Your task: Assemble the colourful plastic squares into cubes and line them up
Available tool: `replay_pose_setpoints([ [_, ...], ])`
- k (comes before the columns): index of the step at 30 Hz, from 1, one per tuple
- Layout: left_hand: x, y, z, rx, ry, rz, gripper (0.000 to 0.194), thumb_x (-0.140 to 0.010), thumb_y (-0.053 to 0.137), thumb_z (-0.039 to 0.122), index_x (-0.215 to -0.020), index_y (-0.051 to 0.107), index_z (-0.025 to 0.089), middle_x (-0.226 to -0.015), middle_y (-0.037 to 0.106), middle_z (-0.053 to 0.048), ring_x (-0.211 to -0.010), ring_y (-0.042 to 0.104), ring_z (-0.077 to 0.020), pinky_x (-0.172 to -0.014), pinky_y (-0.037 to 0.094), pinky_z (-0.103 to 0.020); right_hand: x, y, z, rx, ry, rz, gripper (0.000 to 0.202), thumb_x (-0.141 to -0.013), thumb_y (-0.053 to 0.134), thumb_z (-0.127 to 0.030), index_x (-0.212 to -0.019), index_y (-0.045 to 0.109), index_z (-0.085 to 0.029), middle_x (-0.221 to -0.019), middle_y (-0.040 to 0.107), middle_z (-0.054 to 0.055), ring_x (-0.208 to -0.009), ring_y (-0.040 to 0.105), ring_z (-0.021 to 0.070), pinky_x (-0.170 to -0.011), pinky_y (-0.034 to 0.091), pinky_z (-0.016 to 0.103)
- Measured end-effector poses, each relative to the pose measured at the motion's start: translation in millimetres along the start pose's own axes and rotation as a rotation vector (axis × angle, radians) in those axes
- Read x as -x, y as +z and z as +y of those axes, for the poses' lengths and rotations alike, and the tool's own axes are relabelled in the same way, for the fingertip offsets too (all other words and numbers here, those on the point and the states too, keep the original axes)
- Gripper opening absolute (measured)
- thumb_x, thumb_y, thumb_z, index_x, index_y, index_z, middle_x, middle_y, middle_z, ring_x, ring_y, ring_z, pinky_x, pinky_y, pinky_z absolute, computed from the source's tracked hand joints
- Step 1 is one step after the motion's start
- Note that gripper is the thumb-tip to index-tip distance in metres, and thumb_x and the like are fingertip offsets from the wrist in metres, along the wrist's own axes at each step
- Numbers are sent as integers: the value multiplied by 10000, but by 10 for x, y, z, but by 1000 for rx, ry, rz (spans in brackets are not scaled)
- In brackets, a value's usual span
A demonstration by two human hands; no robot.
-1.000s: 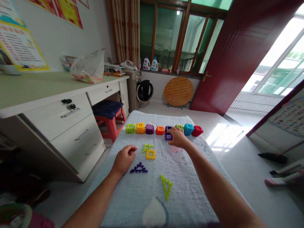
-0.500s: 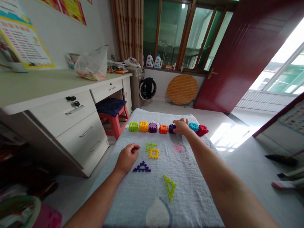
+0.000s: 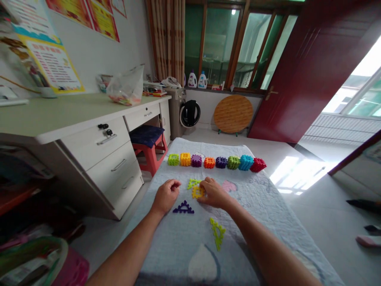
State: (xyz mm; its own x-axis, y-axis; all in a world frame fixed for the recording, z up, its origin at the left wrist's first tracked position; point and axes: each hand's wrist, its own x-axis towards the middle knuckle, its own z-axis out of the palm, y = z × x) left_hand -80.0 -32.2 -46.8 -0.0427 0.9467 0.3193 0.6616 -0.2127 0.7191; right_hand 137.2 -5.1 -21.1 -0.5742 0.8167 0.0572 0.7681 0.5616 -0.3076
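My right hand [image 3: 213, 192] has its fingers on the right side of a yellow square piece [image 3: 197, 192] lying on the blanket. A light green piece [image 3: 193, 183] lies just behind the yellow one. My left hand [image 3: 167, 194] rests curled to the left of these; what its fingers hold, if anything, is hidden. Nearer me lie a dark purple triangle [image 3: 183, 207] and a lime triangle [image 3: 218, 233]. Across the far part runs a row of several coloured blocks, from a lime block [image 3: 173, 159] at the left to a red block [image 3: 258, 165] at the right.
The blocks stand on a table covered with a pale blanket [image 3: 160, 254]. To the left are a desk [image 3: 71, 115] with a plastic bag [image 3: 126, 89] and a red stool [image 3: 152, 159] with a dark cushion. A pink bin [image 3: 73, 268] stands at the lower left.
My right hand has moved from the block row back towards me, onto the yellow square piece. The green and dark purple blocks it covered now show. The view has shifted slightly.
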Motion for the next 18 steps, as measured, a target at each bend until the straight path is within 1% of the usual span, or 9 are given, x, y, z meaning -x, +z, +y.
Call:
replay_pose_setpoints([
  [2,13,-14,52,-66,89,36,176,-760,503,159,-893,616,175,-894,646,-46,-810,603,-182,-793,498,-321,2,-6,39,-58,-4,21,375,-682,714,-336,-985,595,-151,-954,548,66,-871,521,188,-788,407,297],
  [4,35,-39,142,-141,200,82,210,-772,516,164,-960,610,176,-989,631,-69,-940,577,-212,-891,463,-363,21,-46,82,-107,-3,41,468,-669,728,-316,-1077,569,-150,-1013,545,78,-905,531,195,-803,417,304],
  [5,45,-53,199,-170,249,89,234,-783,524,176,-1003,605,179,-1039,623,-75,-1004,555,-225,-936,437,-378,42,-74,106,-123,-2,51,521,-669,732,-311,-1130,548,-155,-1056,540,87,-935,534,201,-819,419,312],
  [6,53,-67,260,-194,288,72,261,-793,533,192,-1045,599,183,-1081,616,-77,-1050,534,-232,-966,415,-386,71,-105,134,-133,-2,59,563,-673,733,-310,-1176,527,-164,-1095,532,94,-959,537,205,-836,419,320],
  [8,48,-87,387,-243,341,-45,315,-796,565,232,-1108,589,193,-1136,608,-74,-1081,514,-236,-988,393,-385,146,-164,212,-135,6,69,591,-691,724,-305,-1225,503,-179,-1139,525,99,-972,548,205,-851,419,327],
  [11,-35,-78,552,-354,388,-308,450,-737,646,305,-1165,584,182,-1190,585,-88,-1088,496,-260,-987,384,-386,254,-200,375,-144,43,72,506,-708,698,-257,-1183,542,-173,-1116,546,91,-898,575,180,-811,430,306],
  [12,-83,-60,593,-398,393,-376,509,-707,671,334,-1182,581,173,-1203,569,-99,-1091,486,-273,-986,381,-390,278,-191,431,-159,58,85,462,-712,684,-236,-1153,561,-173,-1094,557,83,-862,581,167,-795,432,296],
  [15,-256,30,666,-514,374,-493,646,-624,717,413,-1206,577,171,-1209,518,-117,-1080,461,-296,-977,377,-399,310,-109,564,-230,121,152,307,-735,625,-194,-1041,607,-173,-974,596,45,-733,574,124,-734,433,263],
  [18,-406,148,668,-572,348,-603,648,-557,742,462,-1144,620,215,-1158,505,-100,-1044,459,-296,-940,393,-396,304,-8,621,-291,170,238,215,-741,583,-180,-952,622,-168,-854,609,18,-650,550,109,-671,426,244],
])
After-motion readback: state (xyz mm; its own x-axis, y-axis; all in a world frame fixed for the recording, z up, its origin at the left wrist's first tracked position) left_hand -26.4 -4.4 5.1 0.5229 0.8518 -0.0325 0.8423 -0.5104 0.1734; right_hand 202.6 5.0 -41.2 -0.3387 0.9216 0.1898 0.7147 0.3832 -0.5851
